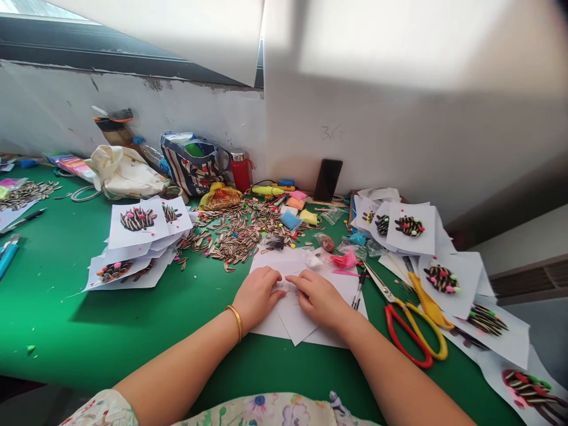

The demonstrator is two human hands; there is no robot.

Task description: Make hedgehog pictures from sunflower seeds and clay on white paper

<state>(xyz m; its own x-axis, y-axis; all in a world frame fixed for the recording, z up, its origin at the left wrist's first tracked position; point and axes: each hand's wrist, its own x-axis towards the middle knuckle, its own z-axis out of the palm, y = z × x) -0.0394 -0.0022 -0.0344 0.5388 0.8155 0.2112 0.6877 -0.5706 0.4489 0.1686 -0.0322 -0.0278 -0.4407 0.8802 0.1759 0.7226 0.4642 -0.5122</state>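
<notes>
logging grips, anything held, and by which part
Left hand and right hand pinch a small pale piece by its ends; what it is cannot be told.

A faint pencil scrawl (332,133) on the white wall (399,148) may read "36"; nothing else is legible

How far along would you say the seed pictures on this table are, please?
Done: seed-and-clay pictures lie stacked on the left, others spread on the right. In hand: the left hand and right hand meet fingertips on a small pale piece over a white sheet with no seeds visible. Left: a pile of sunflower seeds and coloured clay pieces lie behind.
</notes>
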